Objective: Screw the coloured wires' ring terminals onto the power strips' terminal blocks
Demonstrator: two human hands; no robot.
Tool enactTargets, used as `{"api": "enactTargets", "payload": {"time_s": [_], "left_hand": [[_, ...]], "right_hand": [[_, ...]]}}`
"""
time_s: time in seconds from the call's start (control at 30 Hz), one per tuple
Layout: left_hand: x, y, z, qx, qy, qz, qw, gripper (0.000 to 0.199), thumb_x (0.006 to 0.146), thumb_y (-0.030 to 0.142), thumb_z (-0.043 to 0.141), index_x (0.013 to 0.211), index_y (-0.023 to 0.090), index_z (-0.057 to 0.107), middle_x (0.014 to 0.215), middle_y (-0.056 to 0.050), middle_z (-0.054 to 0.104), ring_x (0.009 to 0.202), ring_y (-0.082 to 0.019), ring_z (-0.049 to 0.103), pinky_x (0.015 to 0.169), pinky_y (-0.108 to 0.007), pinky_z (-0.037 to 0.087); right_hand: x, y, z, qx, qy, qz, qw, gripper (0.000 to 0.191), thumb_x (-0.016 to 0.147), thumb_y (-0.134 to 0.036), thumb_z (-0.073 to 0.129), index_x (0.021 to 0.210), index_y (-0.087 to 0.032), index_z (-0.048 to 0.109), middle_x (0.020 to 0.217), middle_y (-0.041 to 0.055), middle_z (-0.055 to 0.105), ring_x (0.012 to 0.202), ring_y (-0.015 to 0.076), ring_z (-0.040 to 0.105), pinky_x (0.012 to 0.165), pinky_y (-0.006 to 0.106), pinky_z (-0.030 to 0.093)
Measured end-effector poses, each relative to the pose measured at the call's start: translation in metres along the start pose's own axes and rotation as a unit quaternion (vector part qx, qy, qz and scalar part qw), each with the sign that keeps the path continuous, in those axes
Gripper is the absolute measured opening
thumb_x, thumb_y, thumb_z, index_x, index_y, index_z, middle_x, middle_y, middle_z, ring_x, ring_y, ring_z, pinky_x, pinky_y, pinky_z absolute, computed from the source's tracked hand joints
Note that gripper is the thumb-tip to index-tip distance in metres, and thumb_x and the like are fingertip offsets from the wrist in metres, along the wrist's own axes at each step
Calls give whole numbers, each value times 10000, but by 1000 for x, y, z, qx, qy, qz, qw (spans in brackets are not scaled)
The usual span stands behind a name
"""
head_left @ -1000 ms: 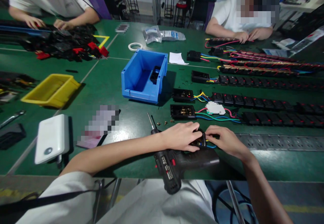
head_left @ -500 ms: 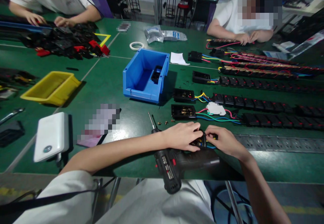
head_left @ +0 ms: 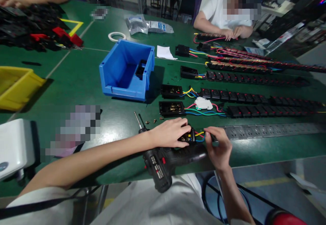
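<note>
My left hand (head_left: 175,131) is closed around a small black open housing (head_left: 193,135), with brass parts inside, its fingers covering much of it. Yellow, red and blue wires (head_left: 200,136) run out of the housing's right end. Over there my right hand (head_left: 219,145) has thumb and forefinger together at the wires; the exact pinch is partly hidden. A grey power strip (head_left: 254,131) extends rightward behind that hand. Below my left forearm lies a black cordless screwdriver (head_left: 158,170), bit pointing away from me. A few small brass screws (head_left: 155,120) lie near its tip.
A blue bin (head_left: 124,91) holding a black part stands ahead. Black wired housings (head_left: 171,108) and socket strips (head_left: 254,111) lie in rows at right. A yellow bin (head_left: 20,89), white device (head_left: 15,147) and phone (head_left: 78,126) are left. Two people work across the table.
My view has swung, so most things sit further left in the picture. My right hand has drawn back slightly from the housing, showing more of the wires. My left hand keeps hold of the housing.
</note>
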State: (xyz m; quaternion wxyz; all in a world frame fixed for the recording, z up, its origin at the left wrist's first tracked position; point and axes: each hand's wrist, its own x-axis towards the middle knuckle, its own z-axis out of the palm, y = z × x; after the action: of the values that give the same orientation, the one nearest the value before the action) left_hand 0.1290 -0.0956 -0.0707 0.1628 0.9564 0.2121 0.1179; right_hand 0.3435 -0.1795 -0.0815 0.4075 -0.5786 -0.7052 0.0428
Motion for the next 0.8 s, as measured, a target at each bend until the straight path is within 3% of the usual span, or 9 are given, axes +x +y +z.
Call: {"api": "enactTargets", "payload": {"time_s": [0.1,0.2,0.37,0.57,0.8], "left_hand": [[1,1,-3,11,-12,-3,1000,426,876,514,554,1122,166,542,1091,-87,546,983,-229,575,844,-325,484],[2,3,-6,13,-17,-10,1000,431,871,498,567,1149,171,522,1058,-80,569,964,-230,584,811,-321,489],[2,2,-5,10,-15,-8,1000,430,868,499,570,1143,169,535,1076,-91,576,979,-232,584,828,-328,490],[1,-1,-1,11,-15,-3,1000,412,871,513,559,1097,169,570,1074,-91,570,963,-230,589,817,-328,505],[1,-1,-2,13,-16,-1,1000,446,876,523,547,1129,157,552,1083,-94,566,980,-237,586,844,-342,509]], "right_hand": [[-15,-6,3,52,71,39,995,138,853,-124,551,942,-207,616,905,44,627,872,160,599,809,332,486],[-25,-12,9,88,100,90,987,105,868,-147,546,923,-202,618,865,39,613,817,146,590,765,303,475],[-28,-19,14,81,83,123,986,102,890,-207,535,917,-196,633,824,33,598,764,127,561,736,272,440],[-25,-9,18,157,109,221,956,254,920,-355,491,821,-159,617,663,4,503,542,80,404,511,211,319],[-26,-9,18,155,109,212,959,250,904,-359,521,821,-156,642,662,9,532,560,86,448,540,215,351]]}}
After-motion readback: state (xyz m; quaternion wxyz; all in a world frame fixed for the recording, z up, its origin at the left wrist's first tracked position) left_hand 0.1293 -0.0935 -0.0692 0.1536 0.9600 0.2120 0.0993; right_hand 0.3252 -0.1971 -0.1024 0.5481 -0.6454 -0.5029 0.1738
